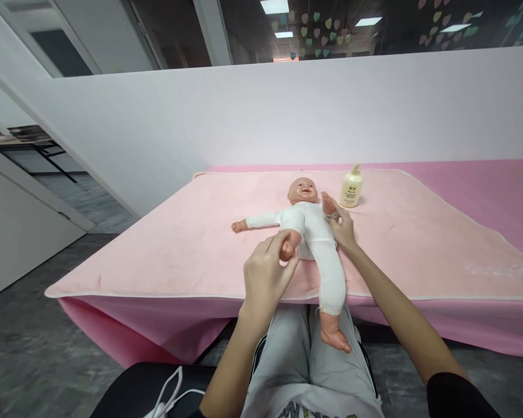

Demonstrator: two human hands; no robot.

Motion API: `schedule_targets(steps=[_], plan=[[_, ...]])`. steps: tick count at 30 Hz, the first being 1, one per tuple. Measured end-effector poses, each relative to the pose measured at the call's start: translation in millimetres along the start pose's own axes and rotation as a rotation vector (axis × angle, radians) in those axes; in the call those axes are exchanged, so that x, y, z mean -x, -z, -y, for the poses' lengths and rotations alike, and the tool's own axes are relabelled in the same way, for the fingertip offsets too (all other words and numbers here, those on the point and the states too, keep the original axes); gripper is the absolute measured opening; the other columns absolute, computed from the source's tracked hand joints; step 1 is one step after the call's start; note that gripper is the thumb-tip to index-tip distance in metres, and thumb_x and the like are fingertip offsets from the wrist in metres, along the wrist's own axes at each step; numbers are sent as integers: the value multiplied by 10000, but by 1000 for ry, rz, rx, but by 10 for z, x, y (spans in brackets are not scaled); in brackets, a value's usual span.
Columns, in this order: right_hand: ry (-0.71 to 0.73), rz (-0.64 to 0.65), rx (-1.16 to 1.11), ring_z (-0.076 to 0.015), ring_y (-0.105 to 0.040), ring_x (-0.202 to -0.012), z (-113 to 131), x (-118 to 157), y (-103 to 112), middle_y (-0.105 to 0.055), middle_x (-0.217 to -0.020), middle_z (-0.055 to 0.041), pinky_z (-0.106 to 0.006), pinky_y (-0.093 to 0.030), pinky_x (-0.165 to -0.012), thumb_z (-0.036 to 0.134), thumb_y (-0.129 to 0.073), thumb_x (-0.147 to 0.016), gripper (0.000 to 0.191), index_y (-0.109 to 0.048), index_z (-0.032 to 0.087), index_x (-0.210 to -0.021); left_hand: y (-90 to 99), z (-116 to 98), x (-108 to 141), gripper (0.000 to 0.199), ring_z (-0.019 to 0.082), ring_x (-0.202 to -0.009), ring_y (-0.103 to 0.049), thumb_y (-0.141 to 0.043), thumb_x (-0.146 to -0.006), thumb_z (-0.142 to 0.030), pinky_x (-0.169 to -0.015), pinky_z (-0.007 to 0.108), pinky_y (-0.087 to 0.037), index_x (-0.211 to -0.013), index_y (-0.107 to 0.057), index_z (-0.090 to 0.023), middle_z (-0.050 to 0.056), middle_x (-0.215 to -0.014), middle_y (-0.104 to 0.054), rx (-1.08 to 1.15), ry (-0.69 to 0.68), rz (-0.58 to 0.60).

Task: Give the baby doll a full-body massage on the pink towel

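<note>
A baby doll (318, 225) with a white cloth body lies on its back on the pink towel (178, 249), head toward the wall. My left hand (265, 268) is closed round the foot of the doll's bent leg, which is folded up toward its belly. With its fingers curled, my right hand (343, 227) grips the doll's raised arm near the wrist. The doll's other leg hangs straight over the table's front edge, above my lap. Its other arm lies stretched out to the left on the towel.
A pale yellow pump bottle (351, 187) stands on the towel beyond my right hand. Under the towel is a pink cloth (501, 197) that drapes over the table's front. A white wall (331, 110) rises behind. A white cable (172, 395) lies on a black seat at lower left.
</note>
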State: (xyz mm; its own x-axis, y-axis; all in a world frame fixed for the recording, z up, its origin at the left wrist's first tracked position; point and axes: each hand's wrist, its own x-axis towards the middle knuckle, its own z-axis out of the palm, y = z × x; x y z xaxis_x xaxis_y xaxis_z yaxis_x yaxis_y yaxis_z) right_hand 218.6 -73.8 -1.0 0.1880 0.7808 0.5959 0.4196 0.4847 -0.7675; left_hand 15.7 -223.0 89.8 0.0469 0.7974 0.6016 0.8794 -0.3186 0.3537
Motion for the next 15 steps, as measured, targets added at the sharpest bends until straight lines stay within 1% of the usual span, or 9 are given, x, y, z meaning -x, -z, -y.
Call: schedule_targets(steps=[2, 3, 5, 6, 9, 10, 12, 14, 15], plan=[[110, 118, 121, -213, -516, -943, 61, 35, -1, -629, -1019, -61, -390, -413, -891, 144, -457, -705, 521, -583, 234, -1203, -180, -21, -163, 291, 201, -850, -633, -586, -780, -201, -667, 267, -482, -1069, -604, -206, 41, -925, -684, -45, 13, 88], [134, 154, 161, -217, -514, -935, 79, 45, 2, -631, -988, -60, -401, -406, -893, 125, -449, -699, 527, -595, 241, -1192, -246, -34, -216, 274, 206, -847, -631, -576, -781, -192, -654, 267, -475, -1053, -607, -198, 45, -907, -683, -64, 13, 121], [123, 165, 164, -220, -514, -938, 96, 46, 8, -633, -983, -59, -409, -402, -895, 118, -453, -695, 523, -603, 244, -1179, -287, -65, -248, 259, 206, -830, -630, -563, -782, -179, -644, 265, -468, -1037, -608, -191, 46, -887, -682, -82, -20, 142], [92, 145, 124, -218, -516, -947, 95, 38, 9, -633, -1008, -58, -404, -407, -893, 131, -466, -697, 514, -598, 240, -1182, -253, -82, -223, 262, 200, -810, -631, -562, -781, -180, -640, 264, -468, -1039, -607, -194, 41, -880, -682, -81, -43, 123], [-83, 15, -102, -201, -537, -947, 34, -7, 4, -622, -1080, -63, -365, -443, -855, 227, -522, -715, 471, -566, 208, -1183, 14, -115, 17, 297, 172, -735, -636, -572, -779, -205, -630, 256, -478, -1075, -596, -212, 19, -865, -688, -64, -108, -4], [-164, -49, -176, -195, -549, -929, -9, -25, 4, -622, -1070, -69, -351, -455, -835, 263, -534, -717, 454, -562, 188, -1163, 128, -113, 140, 305, 164, -719, -639, -575, -781, -218, -636, 253, -485, -1086, -594, -215, 16, -868, -692, -64, -131, -38], [-340, -201, -275, -187, -567, -910, -131, -59, 14, -620, -1043, -83, -334, -471, -812, 302, -546, -706, 432, -553, 156, -1113, 332, -85, 415, 309, 165, -761, -657, -576, -791, -236, -686, 251, -503, -1098, -592, -212, 25, -925, -699, -82, -157, -91], [-494, -353, -327, -188, -571, -952, -270, -84, 38, -593, -1098, -100, -328, -479, -814, 298, -542, -690, 469, -516, 155, -1136, 463, -31, 679, 317, 163, -772, -669, -577, -803, -257, -692, 243, -513, -1116, -584, -212, 28, -959, -702, -103, -145, -88], [-515, -393, -339, -191, -568, -985, -330, -91, 51, -566, -1153, -113, -330, -484, -813, 296, -532, -691, 509, -482, 158, -1178, 499, 0, 788, 323, 162, -767, -673, -575, -809, -264, -678, 238, -516, -1128, -578, -212, 29, -966, -703, -115, -122, -58]])
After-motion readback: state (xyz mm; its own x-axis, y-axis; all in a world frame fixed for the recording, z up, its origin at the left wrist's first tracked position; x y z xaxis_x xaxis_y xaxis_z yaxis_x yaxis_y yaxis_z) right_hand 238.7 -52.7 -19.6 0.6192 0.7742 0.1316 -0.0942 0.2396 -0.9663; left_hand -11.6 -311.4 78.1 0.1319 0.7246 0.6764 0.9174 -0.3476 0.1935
